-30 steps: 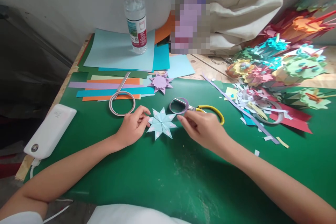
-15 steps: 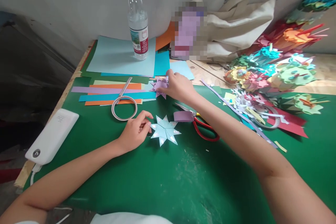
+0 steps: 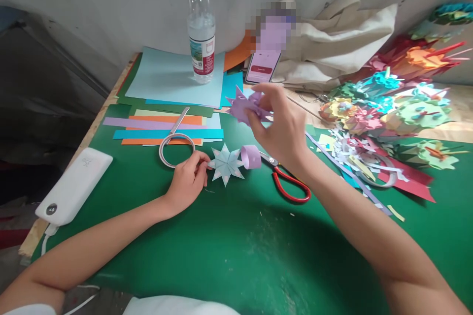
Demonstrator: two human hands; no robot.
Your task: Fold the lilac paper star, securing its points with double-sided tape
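White power bank: it lies on the green table, a cable at its end; the small display marks I cannot read.
Left hand: its thumb and forefinger are together on one tip of the light blue paper star.
Purple paper ring: it stands just beside this star, near the scissors.
Tape roll: flat, partly over the paper strips.
Right hand: its fingers are clamped on the purple paper star, held above the table.
Bottle: red cap, clear liquid inside, upright on the paper sheets; its label has a landscape picture and a red part, the letters too small.
Phone: red button on the screen, wording unreadable, upper part blurred.
Cloth bag: contents hidden.
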